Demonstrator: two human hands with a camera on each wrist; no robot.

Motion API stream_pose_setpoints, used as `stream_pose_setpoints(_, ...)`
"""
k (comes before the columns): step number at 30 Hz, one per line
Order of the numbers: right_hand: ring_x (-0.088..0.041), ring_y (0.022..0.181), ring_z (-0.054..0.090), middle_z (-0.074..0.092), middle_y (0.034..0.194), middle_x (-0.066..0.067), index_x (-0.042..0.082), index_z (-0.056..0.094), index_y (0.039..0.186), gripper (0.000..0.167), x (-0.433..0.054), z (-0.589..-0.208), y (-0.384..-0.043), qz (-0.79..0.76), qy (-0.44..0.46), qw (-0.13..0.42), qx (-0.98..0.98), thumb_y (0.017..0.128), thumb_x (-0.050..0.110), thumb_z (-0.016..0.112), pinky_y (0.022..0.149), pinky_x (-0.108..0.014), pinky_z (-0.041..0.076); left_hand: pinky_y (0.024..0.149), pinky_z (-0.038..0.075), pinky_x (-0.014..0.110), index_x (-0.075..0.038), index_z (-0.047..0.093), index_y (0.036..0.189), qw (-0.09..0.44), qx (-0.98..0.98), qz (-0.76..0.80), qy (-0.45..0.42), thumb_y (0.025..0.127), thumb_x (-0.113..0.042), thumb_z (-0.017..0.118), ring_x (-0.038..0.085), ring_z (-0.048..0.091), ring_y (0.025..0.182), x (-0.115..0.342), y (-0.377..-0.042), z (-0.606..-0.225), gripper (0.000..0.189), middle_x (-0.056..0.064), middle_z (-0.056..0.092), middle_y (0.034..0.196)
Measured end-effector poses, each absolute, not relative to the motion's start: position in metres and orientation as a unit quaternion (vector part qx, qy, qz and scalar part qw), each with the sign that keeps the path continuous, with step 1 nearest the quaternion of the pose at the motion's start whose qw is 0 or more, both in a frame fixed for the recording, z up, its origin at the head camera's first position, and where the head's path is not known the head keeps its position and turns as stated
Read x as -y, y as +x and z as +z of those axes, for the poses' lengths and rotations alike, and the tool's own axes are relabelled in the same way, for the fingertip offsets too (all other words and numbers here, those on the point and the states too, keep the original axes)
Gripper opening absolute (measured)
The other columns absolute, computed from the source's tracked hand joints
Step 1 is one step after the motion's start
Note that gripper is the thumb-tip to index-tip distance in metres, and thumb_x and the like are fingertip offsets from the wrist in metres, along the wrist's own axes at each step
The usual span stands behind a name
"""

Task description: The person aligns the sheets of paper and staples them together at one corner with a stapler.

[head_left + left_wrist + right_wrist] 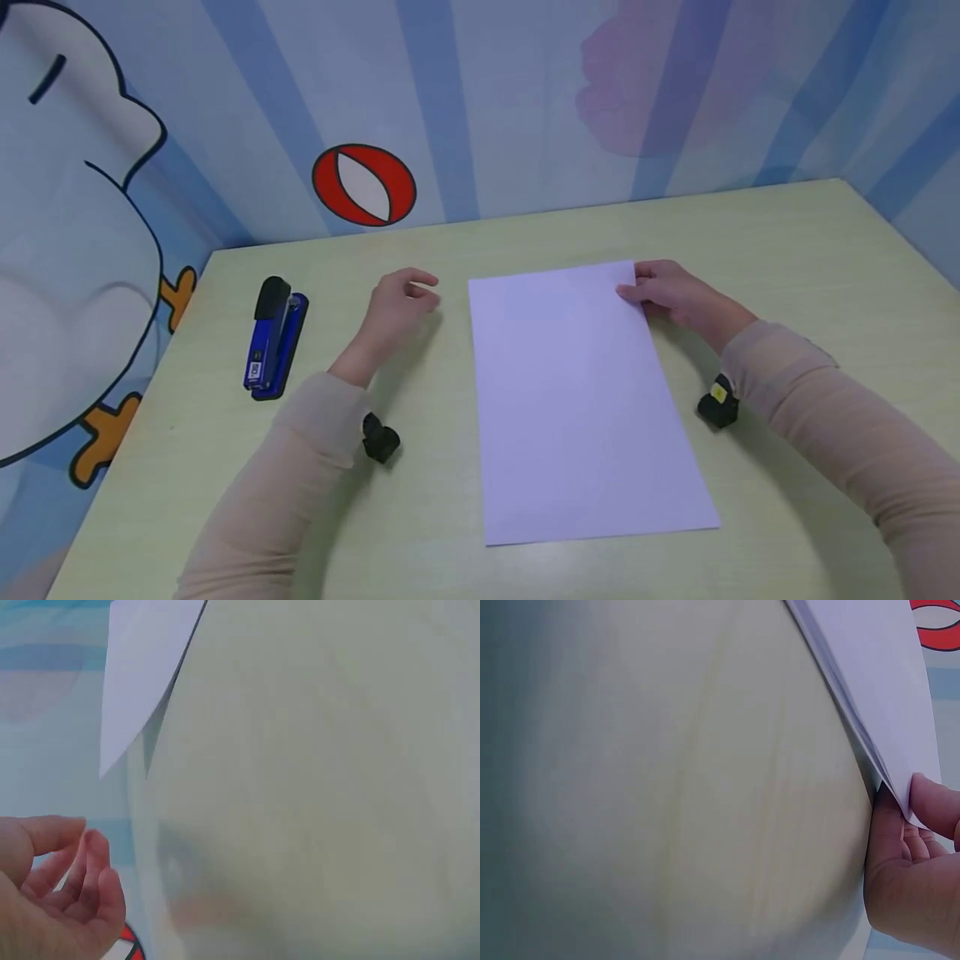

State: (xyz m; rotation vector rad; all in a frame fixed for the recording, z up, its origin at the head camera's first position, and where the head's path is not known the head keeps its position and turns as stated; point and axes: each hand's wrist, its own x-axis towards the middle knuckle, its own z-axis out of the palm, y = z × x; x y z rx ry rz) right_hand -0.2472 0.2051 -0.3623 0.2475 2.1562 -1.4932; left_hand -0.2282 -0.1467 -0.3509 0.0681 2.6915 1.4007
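Observation:
White sheets of paper (577, 408) lie long side toward me in the middle of the table, and their layered edges show in the right wrist view. My right hand (682, 296) pinches the far right corner, thumb on top and fingers beneath, with that corner lifted a little. To the left of the paper, my left hand (397, 308) hovers over the table with loosely bent fingers and nothing in them. In the left wrist view, the paper's far left corner (124, 742) rises off the tabletop. A blue and black stapler (276, 337) stands left of my left hand.
The pale wooden table (825, 275) meets a blue striped wall (510, 108) along its back edge. A cartoon figure and a red and white ball (364, 185) are printed on the wall. Black wrist cameras (381, 439) hang below both sleeves.

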Motion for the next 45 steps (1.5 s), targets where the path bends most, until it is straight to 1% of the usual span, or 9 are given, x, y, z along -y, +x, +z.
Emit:
stream_pose_setpoints(7,-0.030,0.135,0.025,0.012,0.151,-0.023,-0.003,0.006,0.147,0.067,-0.206,-0.363,-0.248,-0.545,0.091,0.253,-0.794,0.097,0.015,0.048,0.107,-0.040,0.027,0.074,0.046,0.042,0.000,0.061,0.106,-0.072,-0.950,0.304,0.013,0.088,-0.003,0.058,0.031,0.057,0.082,0.194,-0.225,-0.338,0.019,0.019,0.063,0.095)
stream_pose_setpoints(10,-0.029,0.134,0.026,0.013,0.151,-0.023,-0.003,0.007,0.147,0.067,-0.206,-0.363,-0.247,-0.544,0.094,0.252,-0.795,0.097,0.015,0.049,0.107,-0.040,0.027,0.071,0.046,0.046,0.002,0.061,0.106,-0.099,-0.961,0.260,0.006,0.087,-0.002,0.056,0.035,0.056,0.085,0.216,-0.219,-0.328,0.020,0.022,0.062,0.098)
stream_pose_setpoints(14,-0.029,0.134,0.026,0.013,0.152,-0.022,-0.003,0.007,0.147,0.067,-0.205,-0.362,-0.248,-0.548,0.095,0.252,-0.792,0.097,0.015,0.049,0.107,-0.040,0.027,0.057,0.044,0.048,0.003,0.060,0.108,-0.130,-0.968,0.217,-0.007,0.084,0.001,0.051,0.041,0.053,0.086,0.241,-0.211,-0.319,0.025,0.026,0.058,0.101)
stream_pose_setpoints(16,-0.029,0.135,0.024,0.011,0.152,-0.022,-0.002,0.006,0.147,0.068,-0.205,-0.363,-0.248,-0.548,0.096,0.254,-0.791,0.097,0.015,0.049,0.107,-0.040,0.027,0.055,0.044,0.053,0.003,0.058,0.112,-0.137,-0.970,0.201,-0.024,0.084,0.000,0.051,0.045,0.051,0.087,0.253,-0.209,-0.318,0.029,0.029,0.054,0.103)
stream_pose_setpoints(22,-0.029,0.137,0.022,0.008,0.153,-0.021,-0.001,0.004,0.147,0.070,-0.205,-0.363,-0.248,-0.547,0.101,0.256,-0.790,0.097,0.017,0.049,0.108,-0.041,0.026,0.075,0.042,0.059,0.011,0.041,0.127,-0.084,-0.977,0.186,-0.064,0.086,-0.007,0.060,0.050,0.045,0.092,0.279,-0.208,-0.321,0.049,0.037,0.043,0.112)
stream_pose_setpoints(29,-0.029,0.135,0.025,0.012,0.152,-0.021,-0.001,0.006,0.147,0.068,-0.205,-0.362,-0.248,-0.546,0.107,0.251,-0.792,0.097,0.016,0.050,0.107,-0.041,0.027,0.084,0.040,0.060,0.020,0.028,0.131,-0.017,-0.984,0.163,-0.067,0.087,-0.009,0.059,0.052,0.043,0.100,0.291,-0.207,-0.327,0.062,0.042,0.039,0.118)
stream_pose_setpoints(37,-0.030,0.136,0.024,0.011,0.152,-0.021,-0.001,0.005,0.147,0.070,-0.206,-0.363,-0.248,-0.544,0.110,0.253,-0.792,0.097,0.017,0.050,0.107,-0.041,0.027,0.064,0.048,0.052,0.021,0.045,0.106,0.004,-0.988,0.142,-0.063,0.086,-0.014,0.062,0.047,0.056,0.078,0.294,-0.211,-0.331,0.043,0.036,0.053,0.092)
stream_pose_setpoints(42,-0.030,0.137,0.022,0.009,0.153,-0.020,0.001,0.004,0.147,0.071,-0.206,-0.364,-0.249,-0.546,0.113,0.254,-0.791,0.096,0.018,0.051,0.108,-0.042,0.025,0.061,0.047,0.050,0.017,0.047,0.101,0.006,-0.988,0.139,-0.060,0.086,-0.011,0.062,0.045,0.056,0.075,0.291,-0.211,-0.328,0.036,0.032,0.053,0.088)
stream_pose_setpoints(45,-0.030,0.136,0.024,0.010,0.153,-0.021,0.000,0.005,0.148,0.070,-0.206,-0.364,-0.249,-0.545,0.112,0.252,-0.792,0.097,0.017,0.050,0.108,-0.042,0.026,0.064,0.047,0.051,0.017,0.048,0.105,-0.002,-0.988,0.149,-0.042,0.085,-0.010,0.063,0.045,0.056,0.078,0.284,-0.211,-0.327,0.037,0.033,0.055,0.092)
